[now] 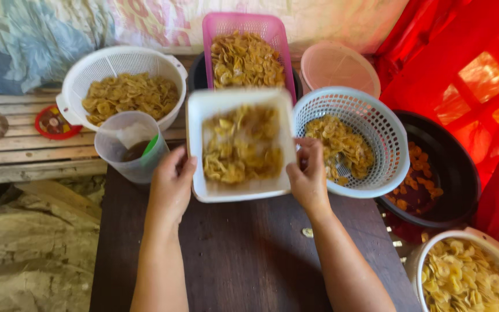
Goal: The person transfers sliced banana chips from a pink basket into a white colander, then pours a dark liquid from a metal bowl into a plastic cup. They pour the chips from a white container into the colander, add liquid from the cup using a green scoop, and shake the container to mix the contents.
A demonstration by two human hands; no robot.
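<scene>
Both hands, left [171, 182] and right [307, 176], clamp the white tub [239, 190] of chips [239, 144] above the tabletop [244, 254]. It looks blurred; a tilt could spill chips beside the basket [376, 138].

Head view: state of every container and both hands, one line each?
white square tub: held up by both hands, part full of chips, blurred
left hand: grip on the tub's left edge
right hand: grip on the tub's right edge
white colander: part full of chips
pink basket: full of chips
pale blue basket: part full
clear jug: dark liquid at bottom
black basin: few darker chips
</scene>
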